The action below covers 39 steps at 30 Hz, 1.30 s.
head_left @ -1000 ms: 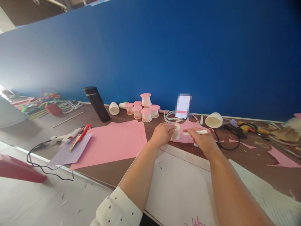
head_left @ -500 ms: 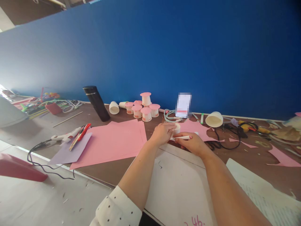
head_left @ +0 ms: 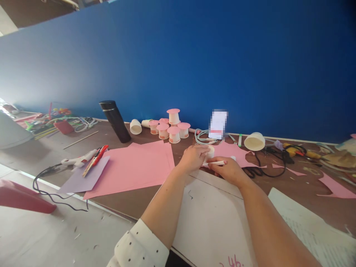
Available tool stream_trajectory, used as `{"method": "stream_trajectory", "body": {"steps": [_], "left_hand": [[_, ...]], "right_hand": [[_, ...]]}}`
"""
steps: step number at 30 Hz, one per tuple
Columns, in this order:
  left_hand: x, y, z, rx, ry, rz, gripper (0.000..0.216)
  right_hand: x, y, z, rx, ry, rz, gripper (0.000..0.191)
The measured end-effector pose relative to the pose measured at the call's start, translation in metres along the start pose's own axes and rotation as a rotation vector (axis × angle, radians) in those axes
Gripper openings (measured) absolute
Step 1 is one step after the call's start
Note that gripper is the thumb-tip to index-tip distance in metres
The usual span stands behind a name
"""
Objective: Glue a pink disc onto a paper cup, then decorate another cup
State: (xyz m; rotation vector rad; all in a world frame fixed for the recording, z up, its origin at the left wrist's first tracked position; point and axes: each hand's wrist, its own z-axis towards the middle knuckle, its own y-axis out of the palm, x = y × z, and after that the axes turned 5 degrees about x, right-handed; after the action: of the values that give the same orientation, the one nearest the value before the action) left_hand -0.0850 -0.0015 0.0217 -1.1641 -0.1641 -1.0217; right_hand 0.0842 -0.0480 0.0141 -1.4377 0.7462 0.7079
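My left hand [head_left: 194, 157] is closed over a white paper cup [head_left: 211, 151], which it partly hides. In my right hand [head_left: 228, 169] is a slim white marker pen [head_left: 216, 163], its tip pointing left toward the base of the cup. Both hands are close together at the far edge of a white board [head_left: 211, 207]. A cut pink paper sheet [head_left: 230, 152] lies just behind and beside them. Left of the hands stands a group of paper cups topped with pink discs [head_left: 174, 134], one of them raised on the others.
Pink sheets [head_left: 139, 167] lie to the left, with a purple sheet [head_left: 91, 176], a red utility knife [head_left: 96, 160] and a glue gun [head_left: 80, 159]. A black flask [head_left: 115, 122] stands behind. A phone [head_left: 217, 124], a loose cup [head_left: 254, 141], black cable and pink scraps [head_left: 336, 185] are rightward.
Almost nothing differs. The view has shifted very slightly; my left hand stays at the cup and my right hand keeps the pen beside it.
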Motion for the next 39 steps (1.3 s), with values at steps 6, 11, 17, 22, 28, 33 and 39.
{"method": "stream_trajectory", "body": {"steps": [6, 11, 17, 22, 28, 33, 39], "left_hand": [[-0.002, 0.001, 0.001, 0.003, 0.008, 0.015, 0.034], [-0.001, 0.000, 0.001, -0.004, 0.009, 0.019, 0.034], [0.000, 0.000, 0.001, -0.019, -0.014, 0.037, 0.034], [-0.001, 0.000, 0.000, -0.009, 0.004, 0.025, 0.034], [0.003, -0.002, 0.000, -0.025, -0.026, 0.018, 0.034], [0.003, -0.003, -0.001, -0.019, -0.023, 0.031, 0.035], [0.001, -0.001, 0.000, -0.022, -0.010, 0.041, 0.035]], "right_hand": [[0.002, 0.000, 0.001, 0.011, 0.017, -0.002, 0.031], [0.004, 0.000, 0.003, 0.020, 0.036, -0.004, 0.031], [0.007, -0.002, 0.005, 0.029, 0.035, 0.029, 0.027], [0.011, -0.005, 0.007, 0.027, 0.043, 0.046, 0.026], [0.013, -0.008, 0.008, 0.055, 0.064, 0.086, 0.028], [0.012, -0.011, 0.006, 0.072, 0.059, 0.074, 0.026], [0.018, -0.012, 0.009, 0.087, 0.074, 0.079, 0.025]]}}
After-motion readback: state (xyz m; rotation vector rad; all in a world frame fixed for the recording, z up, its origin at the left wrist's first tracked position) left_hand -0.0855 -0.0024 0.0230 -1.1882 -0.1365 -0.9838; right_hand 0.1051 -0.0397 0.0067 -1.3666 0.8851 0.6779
